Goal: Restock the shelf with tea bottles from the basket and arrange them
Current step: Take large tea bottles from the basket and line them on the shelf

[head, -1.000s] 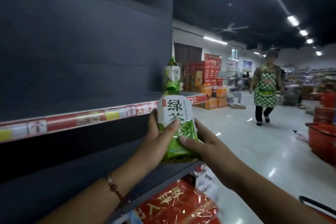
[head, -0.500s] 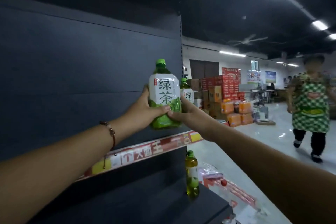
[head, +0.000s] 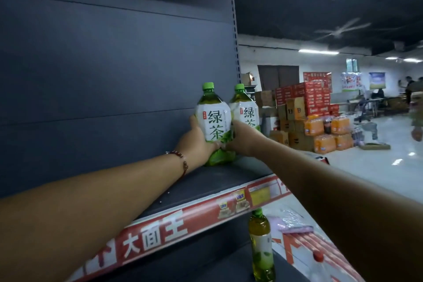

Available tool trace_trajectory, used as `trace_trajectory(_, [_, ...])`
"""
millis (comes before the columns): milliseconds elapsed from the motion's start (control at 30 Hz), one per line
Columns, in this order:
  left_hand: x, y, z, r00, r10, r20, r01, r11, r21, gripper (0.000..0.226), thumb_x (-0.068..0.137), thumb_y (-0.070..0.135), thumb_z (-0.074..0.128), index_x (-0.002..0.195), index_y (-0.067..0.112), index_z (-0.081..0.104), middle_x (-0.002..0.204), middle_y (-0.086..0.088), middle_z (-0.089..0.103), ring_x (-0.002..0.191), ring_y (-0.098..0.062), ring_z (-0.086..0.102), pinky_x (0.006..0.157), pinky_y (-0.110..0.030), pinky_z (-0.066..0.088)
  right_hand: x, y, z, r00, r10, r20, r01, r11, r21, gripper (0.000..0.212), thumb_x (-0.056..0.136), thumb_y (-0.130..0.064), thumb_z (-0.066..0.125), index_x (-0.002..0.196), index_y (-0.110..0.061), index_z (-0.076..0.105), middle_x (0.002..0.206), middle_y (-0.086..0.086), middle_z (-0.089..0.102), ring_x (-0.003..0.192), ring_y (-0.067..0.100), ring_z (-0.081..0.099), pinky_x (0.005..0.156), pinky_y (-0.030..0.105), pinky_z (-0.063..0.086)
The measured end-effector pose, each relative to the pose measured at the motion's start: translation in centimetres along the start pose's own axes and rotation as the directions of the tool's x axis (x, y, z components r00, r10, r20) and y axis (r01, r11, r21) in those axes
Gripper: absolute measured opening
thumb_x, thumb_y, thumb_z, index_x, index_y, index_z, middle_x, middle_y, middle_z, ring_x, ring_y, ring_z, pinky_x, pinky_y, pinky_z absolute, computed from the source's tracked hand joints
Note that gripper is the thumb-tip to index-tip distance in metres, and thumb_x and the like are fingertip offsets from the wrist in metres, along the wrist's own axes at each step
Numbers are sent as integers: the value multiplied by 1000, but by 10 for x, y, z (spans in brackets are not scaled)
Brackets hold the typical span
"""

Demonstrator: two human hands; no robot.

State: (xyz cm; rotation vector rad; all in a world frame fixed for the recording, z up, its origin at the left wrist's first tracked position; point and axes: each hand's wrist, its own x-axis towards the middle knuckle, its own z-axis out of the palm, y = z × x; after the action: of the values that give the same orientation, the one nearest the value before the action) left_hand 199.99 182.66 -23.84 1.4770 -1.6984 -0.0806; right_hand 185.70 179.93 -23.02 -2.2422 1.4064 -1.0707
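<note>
A large green tea bottle (head: 212, 119) with a white label and green cap stands on the dark upper shelf (head: 212, 181). My left hand (head: 196, 142) and my right hand (head: 242, 139) both grip its lower half from either side. A second matching green tea bottle (head: 246, 107) stands just right of it, touching, near the shelf's end. One smaller tea bottle (head: 261, 245) stands alone on the shelf below. The basket is out of view.
The shelf's front edge carries a red price strip (head: 160, 233). Red packaged goods (head: 315, 249) lie low at the right. Stacked red and orange drink cartons (head: 315, 119) stand across the glossy floor. People are far at the right edge.
Both hands carried the large bottle up and to the right, and set its base down on the upper shelf against the second bottle. My view moved closer to the shelf.
</note>
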Motion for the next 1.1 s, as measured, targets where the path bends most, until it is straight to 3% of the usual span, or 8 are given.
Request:
trace_trajectory(300, [33,-5,21,996,-83,-14,84,979,185,103,89,39,72,157,13,-1,132,-9,61,110,-30,62,89,-40,53,22,20,10,999,-19,28,20,999,-26,50,80,-27,73,125,-17,54,113,3,65,109,24,61,96,40,50])
trace_trajectory(433, [11,16,1,983,-140,119,62,861,505,96,93,58,56,158,14,0,131,-11,59,106,-30,63,79,-36,51,-19,13,-16,997,-58,57,69,975,-212,57,91,-21,63,143,-13,42,139,10,53,129,29,50,103,36,44])
trace_trajectory(533, [-28,35,-14,980,32,198,-165,689,706,71,95,63,46,151,22,31,138,-6,56,116,-29,59,87,-37,50,-69,11,-40,977,-207,43,203,868,-453,69,96,-30,57,155,-20,22,156,6,34,142,27,34,112,41,35])
trace_trajectory(633, [-83,57,-7,938,247,244,-347,629,695,71,94,67,39,152,27,33,150,-2,46,132,-25,47,105,-39,41,-134,25,-59,970,-238,36,219,808,-547,69,99,-44,49,157,-28,16,163,2,19,151,25,13,121,42,16])
trace_trajectory(733, [-142,84,17,880,378,286,-472,642,605,73,94,69,31,155,29,29,158,-2,37,143,-23,35,116,-40,26,-210,50,-75,988,-141,61,149,775,-614,70,98,-55,43,156,-32,11,165,0,10,152,24,3,121,37,6])
trace_trajectory(833, [-197,98,61,758,575,307,-648,611,456,68,91,64,39,145,24,49,145,-7,54,131,-30,52,109,-46,38,-297,89,-83,997,34,68,17,773,-634,73,97,-58,40,157,-34,6,166,-1,5,153,25,0,122,36,3])
trace_trajectory(933, [-258,104,125,701,579,416,-704,657,270,70,87,66,42,143,26,51,145,-8,54,130,-31,52,108,-47,39,-392,137,-81,963,262,63,-153,724,-673,76,96,-61,38,157,-33,1,166,1,4,152,27,1,122,36,4])
trace_trajectory(1100, [-387,122,231,496,524,692,-723,691,-5,74,92,68,41,154,29,32,161,-9,30,145,-30,31,115,-44,26,-555,208,-64,715,694,89,-469,570,-675,82,95,-58,47,157,-29,2,166,5,4,152,31,5,121,42,11])
